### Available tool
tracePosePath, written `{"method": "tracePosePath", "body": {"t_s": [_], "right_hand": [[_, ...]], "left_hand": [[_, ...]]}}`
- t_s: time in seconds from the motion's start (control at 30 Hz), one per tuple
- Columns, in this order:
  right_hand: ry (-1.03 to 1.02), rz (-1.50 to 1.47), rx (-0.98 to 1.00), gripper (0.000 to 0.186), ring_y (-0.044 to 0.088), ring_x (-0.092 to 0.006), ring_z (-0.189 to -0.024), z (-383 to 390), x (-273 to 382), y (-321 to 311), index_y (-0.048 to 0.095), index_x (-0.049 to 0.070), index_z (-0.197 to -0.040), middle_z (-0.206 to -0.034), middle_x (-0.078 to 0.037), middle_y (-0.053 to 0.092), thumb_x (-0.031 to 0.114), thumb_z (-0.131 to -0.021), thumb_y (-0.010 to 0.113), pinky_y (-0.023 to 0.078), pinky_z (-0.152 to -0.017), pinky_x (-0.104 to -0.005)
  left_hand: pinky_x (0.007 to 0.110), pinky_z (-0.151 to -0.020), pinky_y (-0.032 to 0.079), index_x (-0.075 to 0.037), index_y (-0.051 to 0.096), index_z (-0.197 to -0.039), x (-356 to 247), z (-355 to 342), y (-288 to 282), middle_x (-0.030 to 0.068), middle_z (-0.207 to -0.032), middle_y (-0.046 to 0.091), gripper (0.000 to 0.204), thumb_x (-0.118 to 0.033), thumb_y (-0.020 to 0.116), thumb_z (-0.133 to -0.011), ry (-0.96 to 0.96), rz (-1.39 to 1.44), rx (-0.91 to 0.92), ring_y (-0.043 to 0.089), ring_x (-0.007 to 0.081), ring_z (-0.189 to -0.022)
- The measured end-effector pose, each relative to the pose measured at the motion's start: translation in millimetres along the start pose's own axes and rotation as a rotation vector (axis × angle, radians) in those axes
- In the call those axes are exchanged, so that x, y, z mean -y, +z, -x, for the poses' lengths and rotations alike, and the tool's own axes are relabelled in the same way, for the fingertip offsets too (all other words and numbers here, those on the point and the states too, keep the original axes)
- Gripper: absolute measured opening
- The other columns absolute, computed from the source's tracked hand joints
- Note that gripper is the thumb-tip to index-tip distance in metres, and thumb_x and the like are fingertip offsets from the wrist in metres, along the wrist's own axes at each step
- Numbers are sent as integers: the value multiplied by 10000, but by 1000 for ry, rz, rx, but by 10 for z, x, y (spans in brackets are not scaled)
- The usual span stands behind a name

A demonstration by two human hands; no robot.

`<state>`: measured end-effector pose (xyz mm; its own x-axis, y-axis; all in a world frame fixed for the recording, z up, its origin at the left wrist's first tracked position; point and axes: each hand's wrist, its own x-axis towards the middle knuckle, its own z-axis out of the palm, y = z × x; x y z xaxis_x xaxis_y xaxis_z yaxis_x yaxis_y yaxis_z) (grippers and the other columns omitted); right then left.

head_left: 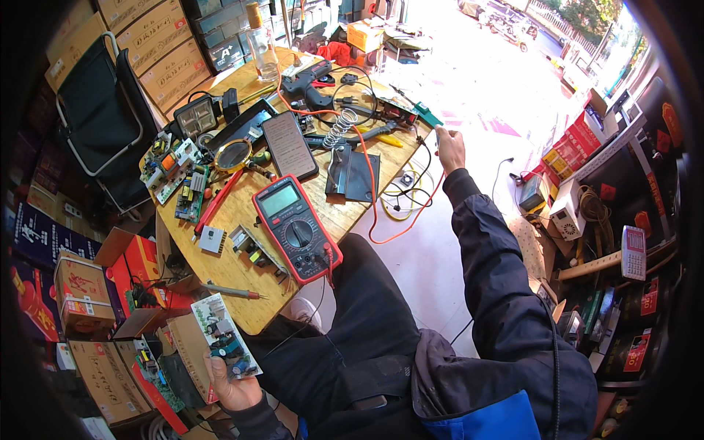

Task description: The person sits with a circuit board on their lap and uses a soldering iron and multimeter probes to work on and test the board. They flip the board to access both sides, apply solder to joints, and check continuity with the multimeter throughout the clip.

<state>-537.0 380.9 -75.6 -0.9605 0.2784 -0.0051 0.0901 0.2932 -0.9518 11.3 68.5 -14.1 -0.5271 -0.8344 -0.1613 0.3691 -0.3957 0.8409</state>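
Note:
My left hand [236, 387], low at the left, grips a populated circuit board [224, 339] by its lower edge, off the table's near corner. Stretched out past the table's right edge, my right hand [450, 149] is closed round the green handle of a soldering iron [426, 114], whose thin tip points up and left. A red and grey multimeter [297, 226] lies on the wooden table [220, 282], between my two hands. Beside the near corner is a pencil-like tool [233, 291]. A metal coil stand [341, 126] stands close to a dark flat plate [353, 174].
Several circuit boards [180, 172], a magnifying glass [233, 155] and a phone-like slab [290, 144] crowd the table. Farther back are a glue-gun-shaped tool [306, 81] and a glass bottle [262, 51]. An orange cable [375, 209] hangs over the right edge. Cartons [84, 293] stack at left.

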Motion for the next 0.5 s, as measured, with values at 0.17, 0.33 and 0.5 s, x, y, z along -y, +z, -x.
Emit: {"method": "tracePosePath", "body": {"t_s": [0.17, 0.33, 0.5], "right_hand": [[-47, -298, 119, 323, 518, -101, -615, -34, -61, 32, 621, -29, -1096, -711, -5, 563, 280, -1003, 600, 421, -566, -271], [-361, -629, -90, 157, 471, -74, -648, 247, 443, -324, 586, 78, -973, -721, 25, 506, 212, -1053, 567, 401, -612, -246], [-567, -344, 209, 218, 460, -60, -664, 1030, 1469, -1180, 623, 10, -1098, -751, 16, 534, 217, -1029, 611, 371, -615, -205]], "left_hand": [[321, -906, 508, -35, 569, -1267, -11, 11, 74, 43, -1160, 638, 456, -297, 728, -930, 0, 1, 23, 623, 165, -1040], [323, -922, 500, -30, 547, -1317, -34, 28, 56, 53, -1190, 639, 476, -282, 704, -944, -17, 23, -2, 622, 170, -1057], [328, -928, 501, -21, 531, -1337, 19, -62, 25, 59, -1206, 636, 510, -277, 715, -937, -52, 31, 46, 624, 177, -1070]]}}
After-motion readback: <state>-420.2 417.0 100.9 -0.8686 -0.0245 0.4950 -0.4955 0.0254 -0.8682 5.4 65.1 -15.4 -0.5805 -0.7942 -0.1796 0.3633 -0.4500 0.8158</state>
